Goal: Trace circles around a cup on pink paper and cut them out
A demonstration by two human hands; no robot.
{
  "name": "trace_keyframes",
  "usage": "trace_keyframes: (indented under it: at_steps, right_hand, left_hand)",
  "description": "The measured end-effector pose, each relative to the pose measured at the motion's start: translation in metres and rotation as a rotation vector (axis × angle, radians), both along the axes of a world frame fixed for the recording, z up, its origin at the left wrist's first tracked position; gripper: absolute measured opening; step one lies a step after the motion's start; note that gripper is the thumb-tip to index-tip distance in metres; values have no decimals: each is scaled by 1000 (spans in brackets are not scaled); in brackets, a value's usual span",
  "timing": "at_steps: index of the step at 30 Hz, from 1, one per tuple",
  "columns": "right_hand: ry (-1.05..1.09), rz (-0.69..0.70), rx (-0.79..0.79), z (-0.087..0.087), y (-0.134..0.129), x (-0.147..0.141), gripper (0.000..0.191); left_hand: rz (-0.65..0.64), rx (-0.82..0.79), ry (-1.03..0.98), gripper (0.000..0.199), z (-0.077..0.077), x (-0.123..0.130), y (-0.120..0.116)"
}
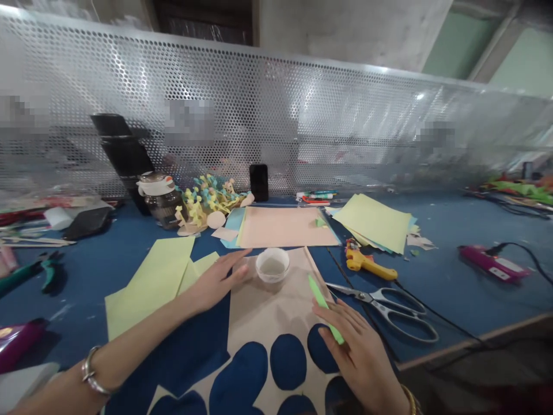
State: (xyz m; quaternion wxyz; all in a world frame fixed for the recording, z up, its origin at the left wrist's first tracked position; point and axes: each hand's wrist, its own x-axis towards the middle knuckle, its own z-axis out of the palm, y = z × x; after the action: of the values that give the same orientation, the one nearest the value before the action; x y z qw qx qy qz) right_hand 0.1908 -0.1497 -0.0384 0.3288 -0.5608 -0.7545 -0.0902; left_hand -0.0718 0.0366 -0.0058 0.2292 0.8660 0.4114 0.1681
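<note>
A small white bowl (272, 266) rests on a sheet of pale pink paper (276, 308) with several round holes cut through it, the blue table showing beneath. My left hand (220, 279) lies at the sheet's upper left edge, fingers stretched toward the bowl but apart from it, holding nothing. In my right hand (352, 340) is a slim bright green pen (319, 294), held between thumb and fingers, its end pointing up and left toward the bowl. Large scissors (384, 302) lie just right of this hand, blades partly apart.
Yellow sheets (159, 271) lie left; a pink paper stack (285, 225) and more yellow sheets (375, 219) lie behind. A yellow glue gun (369, 265) with a cord sits right. Paper flowers (211, 199), a jar (162, 202) and a phone (259, 181) stand before a perforated metal panel (276, 115).
</note>
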Motion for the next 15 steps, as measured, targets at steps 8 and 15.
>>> trace_keyframes:
  at_steps: [8, 15]
  right_hand:
    - [39, -30, -37, -2, -2, -3, 29]
    - [20, -27, -87, -2, -3, -4, 31]
  left_hand:
    - [-57, 55, 12, 55, -2, 4, -7]
    - [-81, 85, 24, 53, -2, 5, -8]
